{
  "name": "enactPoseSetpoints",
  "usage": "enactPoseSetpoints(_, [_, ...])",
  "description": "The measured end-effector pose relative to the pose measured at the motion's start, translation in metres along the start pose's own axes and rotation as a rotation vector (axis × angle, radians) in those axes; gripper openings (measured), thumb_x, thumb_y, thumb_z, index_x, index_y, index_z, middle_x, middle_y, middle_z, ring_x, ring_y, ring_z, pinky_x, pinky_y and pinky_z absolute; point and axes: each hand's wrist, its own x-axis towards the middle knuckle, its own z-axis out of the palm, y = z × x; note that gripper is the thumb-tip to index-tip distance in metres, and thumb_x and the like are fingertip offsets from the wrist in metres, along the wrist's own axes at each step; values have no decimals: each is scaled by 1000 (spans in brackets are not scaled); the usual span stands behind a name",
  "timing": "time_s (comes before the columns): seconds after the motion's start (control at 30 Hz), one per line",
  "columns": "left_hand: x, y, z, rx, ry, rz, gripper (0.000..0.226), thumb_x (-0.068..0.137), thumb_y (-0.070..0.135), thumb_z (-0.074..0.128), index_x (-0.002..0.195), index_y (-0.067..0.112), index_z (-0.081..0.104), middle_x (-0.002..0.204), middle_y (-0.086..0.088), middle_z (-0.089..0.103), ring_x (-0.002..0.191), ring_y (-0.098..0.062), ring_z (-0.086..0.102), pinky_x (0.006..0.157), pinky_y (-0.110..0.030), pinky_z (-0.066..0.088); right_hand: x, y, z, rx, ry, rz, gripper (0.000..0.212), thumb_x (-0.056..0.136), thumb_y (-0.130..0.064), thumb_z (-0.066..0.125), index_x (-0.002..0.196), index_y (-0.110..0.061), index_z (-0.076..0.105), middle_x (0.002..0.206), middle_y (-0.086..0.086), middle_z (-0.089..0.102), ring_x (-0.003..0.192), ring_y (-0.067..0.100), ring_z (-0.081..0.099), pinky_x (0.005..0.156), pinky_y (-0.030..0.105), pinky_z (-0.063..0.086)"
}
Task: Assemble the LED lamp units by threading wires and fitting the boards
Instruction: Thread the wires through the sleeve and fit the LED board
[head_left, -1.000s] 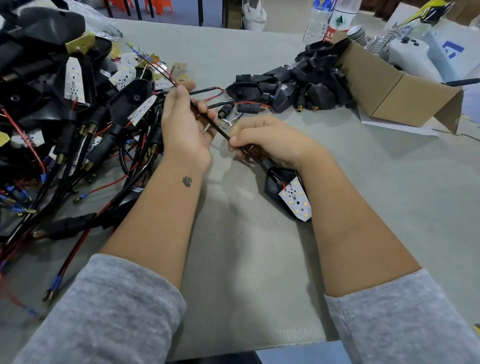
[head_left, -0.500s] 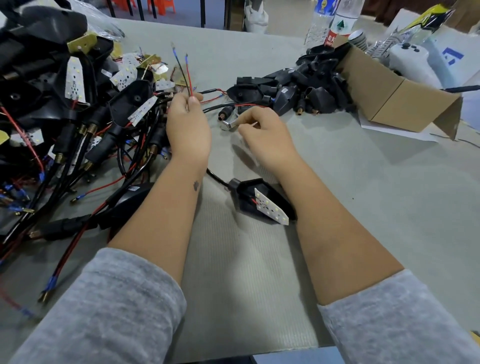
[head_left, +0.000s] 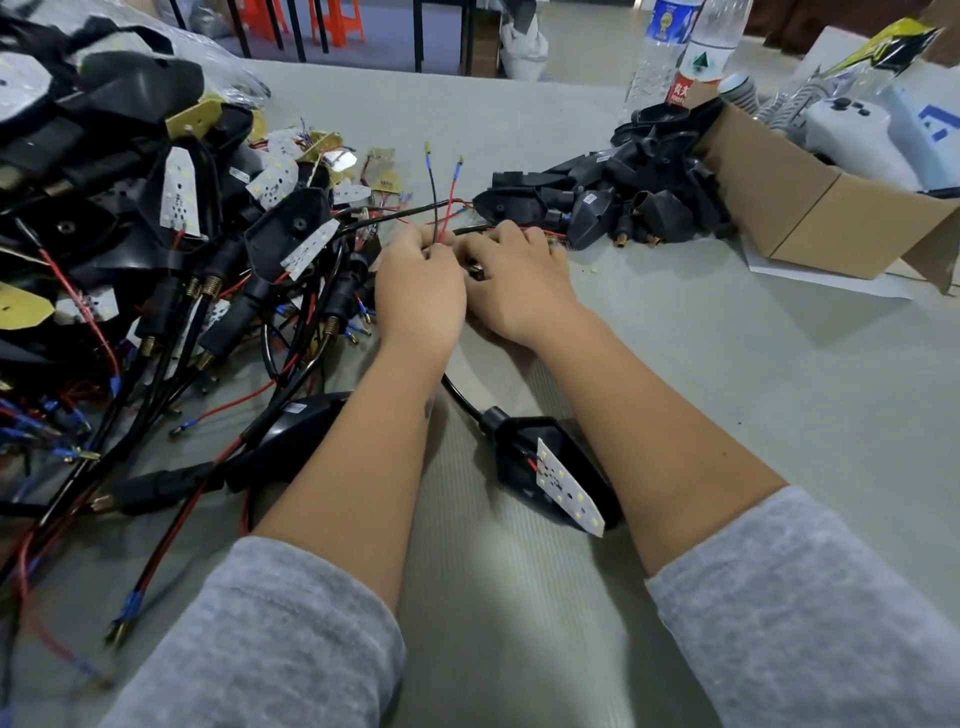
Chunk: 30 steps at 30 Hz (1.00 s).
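Head view shows the grey worktop (head_left: 727, 415), a wire-and-lamp heap (head_left: 130, 260) at left and a cardboard box (head_left: 810, 208) far right. Between the forearms lies a black lamp housing (head_left: 519, 457) with its white LED board (head_left: 569, 488). Left hand (head_left: 418, 296) pinches two upright wires (head_left: 441, 202); right hand (head_left: 519, 286) curls beside it, its grip hidden.

Assembly workshop — worktable (head_left: 779, 389) heaped with lamp housings (head_left: 623, 202), wiring (head_left: 171, 358) — parts carton (head_left: 810, 208).
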Motion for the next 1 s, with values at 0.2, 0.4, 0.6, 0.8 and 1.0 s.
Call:
enactPoseSetpoints(0.2, [-2,1,0,-83,19,72,21,99,20,41,84,29,51,63,7,60,53,-2,51,56,-20,40,-6,3,-8,228,290,58,7,87,-34,61,91,-29,63,96,-8,61,106,23,47,82,32,28])
enactPoseSetpoints(0.4, [-5,2,-2,-31,-30,39,17,95,14,46,87,22,59,70,10,61,53,7,50,49,-7,35,-26,4,-16,867,373,294,30,83,-18,66,70,-27,40,64,-12,45,65,13,45,62,28,38])
enactPoseSetpoints(0.6, [-14,7,-5,-76,-87,23,21,86,9,47,85,24,62,56,9,53,41,2,41,43,-12,33,-35,8,-24,1267,361,446,20,84,-12,70,90,-19,52,83,0,54,68,13,51,63,26,47])
enactPoseSetpoints(0.8, [-17,9,-6,-31,-141,-1,25,85,11,50,69,23,66,69,0,65,66,-17,50,63,-30,42,-36,22,-33,1849,377,559,15,91,-7,65,80,-13,57,67,-1,51,58,9,47,61,18,45])
enactPoseSetpoints(1.0, [-13,7,-2,28,-148,29,30,87,6,47,71,28,62,73,9,67,62,-10,52,67,-30,48,-38,25,-33,1898,235,499,15,98,-24,57,84,-19,53,86,4,63,79,16,61,72,28,54])
